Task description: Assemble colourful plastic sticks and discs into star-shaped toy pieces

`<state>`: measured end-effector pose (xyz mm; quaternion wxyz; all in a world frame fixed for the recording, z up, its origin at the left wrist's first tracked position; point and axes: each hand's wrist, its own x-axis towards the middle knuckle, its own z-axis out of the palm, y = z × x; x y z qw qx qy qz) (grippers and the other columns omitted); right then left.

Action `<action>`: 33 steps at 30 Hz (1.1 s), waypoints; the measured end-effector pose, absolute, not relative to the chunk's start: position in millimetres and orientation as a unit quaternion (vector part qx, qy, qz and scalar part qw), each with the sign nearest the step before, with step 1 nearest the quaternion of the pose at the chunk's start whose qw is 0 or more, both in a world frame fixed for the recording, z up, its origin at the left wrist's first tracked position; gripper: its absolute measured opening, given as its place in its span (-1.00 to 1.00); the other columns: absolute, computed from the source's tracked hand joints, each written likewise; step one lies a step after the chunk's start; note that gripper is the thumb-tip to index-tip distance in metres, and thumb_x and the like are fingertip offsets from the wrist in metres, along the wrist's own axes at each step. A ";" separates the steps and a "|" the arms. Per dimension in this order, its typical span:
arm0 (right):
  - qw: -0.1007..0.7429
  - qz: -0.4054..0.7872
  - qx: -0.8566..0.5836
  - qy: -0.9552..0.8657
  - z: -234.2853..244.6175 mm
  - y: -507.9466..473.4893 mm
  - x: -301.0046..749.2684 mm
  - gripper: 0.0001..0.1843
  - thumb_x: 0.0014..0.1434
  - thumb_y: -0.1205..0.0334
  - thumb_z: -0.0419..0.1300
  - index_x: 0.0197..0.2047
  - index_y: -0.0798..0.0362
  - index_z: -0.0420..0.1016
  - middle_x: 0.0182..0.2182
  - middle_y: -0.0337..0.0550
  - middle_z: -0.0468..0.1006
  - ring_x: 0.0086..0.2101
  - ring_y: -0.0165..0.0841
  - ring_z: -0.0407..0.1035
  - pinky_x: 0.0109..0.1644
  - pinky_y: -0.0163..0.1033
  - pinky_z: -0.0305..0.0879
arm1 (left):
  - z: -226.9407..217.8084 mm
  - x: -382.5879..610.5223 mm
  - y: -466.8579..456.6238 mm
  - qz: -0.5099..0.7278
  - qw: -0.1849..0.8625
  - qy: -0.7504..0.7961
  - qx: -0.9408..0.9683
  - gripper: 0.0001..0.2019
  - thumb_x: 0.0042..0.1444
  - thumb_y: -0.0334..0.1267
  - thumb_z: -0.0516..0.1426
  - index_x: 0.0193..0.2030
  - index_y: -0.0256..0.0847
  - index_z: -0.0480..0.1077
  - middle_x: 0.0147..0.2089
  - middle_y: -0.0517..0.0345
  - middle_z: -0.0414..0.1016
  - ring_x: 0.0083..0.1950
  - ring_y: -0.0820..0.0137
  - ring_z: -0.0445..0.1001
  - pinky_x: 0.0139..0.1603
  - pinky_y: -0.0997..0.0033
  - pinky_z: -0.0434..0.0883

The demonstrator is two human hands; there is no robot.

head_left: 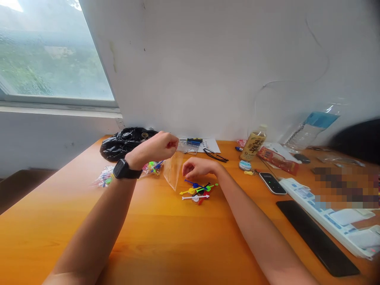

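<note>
My left hand (160,145), with a black watch on its wrist, is raised above the orange table (166,237) and pinches the top of a small clear plastic bag (173,172) that hangs down from it. My right hand (197,168) rests on the table just right of the bag, its fingers curled over a little heap of coloured plastic arrow-shaped sticks (198,190). Whether it grips one of them I cannot make out.
A black plastic bag (124,142) and packets of coloured pieces (127,172) lie at the left. Right of the hands are glasses (216,155), a drink bottle (253,144), a phone (272,183), a power strip (332,215) and a black slab (316,237).
</note>
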<state>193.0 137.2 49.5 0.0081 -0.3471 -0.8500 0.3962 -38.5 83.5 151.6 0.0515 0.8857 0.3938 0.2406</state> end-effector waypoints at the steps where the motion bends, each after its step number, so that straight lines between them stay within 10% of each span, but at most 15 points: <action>1: 0.016 0.401 -0.344 -0.849 49.3 138.4 194.8 -0.77 0.08 0.24 0.36 -0.16 0.11 0.67 -0.23 -0.13 0.72 -0.25 -0.32 0.55 -0.26 -0.36 0.38 | 151.4 -38.7 83.7 0.238 0.053 0.394 0.886 -0.83 0.02 -0.44 0.08 -0.53 -0.18 0.41 -0.56 0.24 0.22 -0.49 0.47 0.00 -0.46 0.37 0.03; 14: 0.058 0.481 -0.322 -0.813 48.9 140.3 198.9 -0.72 -0.01 0.19 0.44 -0.19 0.09 0.70 -0.34 -0.19 0.68 -0.36 -0.36 0.53 -0.27 -0.32 0.40 | 150.2 -36.6 83.5 0.203 0.104 0.378 0.897 -0.38 -0.01 -0.44 0.07 0.22 -0.13 0.59 -0.46 0.24 0.43 -0.51 0.50 0.22 -0.45 0.47 0.17; 25: 0.653 0.438 -0.372 -0.493 106.5 149.5 236.8 -0.56 -0.14 0.04 0.58 -0.22 0.03 0.62 -0.33 -0.17 0.67 -0.32 -0.38 0.57 -0.13 -0.27 0.56 | 154.1 -30.1 78.0 0.189 0.120 0.367 0.903 -0.35 0.00 -0.44 0.07 0.25 -0.11 0.58 -0.50 0.26 0.37 -0.52 0.50 0.13 -0.46 0.47 0.16; 33: 0.510 0.517 -0.370 -0.580 113.1 129.5 216.5 -0.54 -0.14 0.02 0.58 -0.21 0.08 0.66 -0.30 -0.13 0.70 -0.57 -0.53 0.31 -0.53 -0.35 0.25 | 149.6 -17.0 74.1 0.171 0.117 0.326 0.922 -0.36 0.03 -0.46 0.08 0.27 -0.06 0.56 -0.45 0.26 0.41 -0.48 0.49 0.20 -0.39 0.47 0.20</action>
